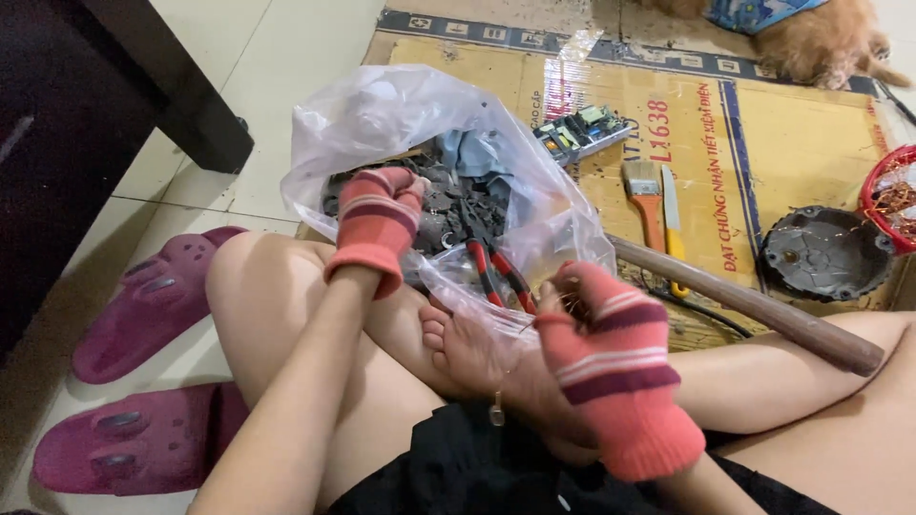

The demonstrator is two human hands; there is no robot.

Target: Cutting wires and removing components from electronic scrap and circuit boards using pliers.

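Head view, looking down at a person sitting cross-legged on the floor, both hands in striped pink-red knit gloves. One left hand (379, 224), near centre at about 10 o'clock, is curled shut and reaches into the mouth of one clear plastic bag (382, 119), touching the dark metal scrap (448, 195) inside; what its fingers grip cannot be told. One right hand (611, 348), at about 5 o'clock, has its fingers closed together on a small bunch of thin wire (570, 303), just beside the bag's lower lip. One pair of red-handled pliers (496, 272) lies in the bag between the two hands, handles pointing toward 5 o'clock.

Cardboard (792, 124) covers the floor at 1 to 3 o'clock. On it lie one circuit board (582, 132) touching the bag's upper right edge, one paintbrush (647, 200) with an orange handle, one yellow-handled knife (673, 224) just beside the brush, one brown pipe (754, 307) running diagonally toward 4 o'clock, and one round dark metal cover (825, 253) at 3 o'clock. One red basket (873, 186) holding copper wire sits at the right edge. Two purple slippers (153, 300) lie at 8 o'clock, near each other. One ginger furry animal (811, 43) rests at 1 o'clock.
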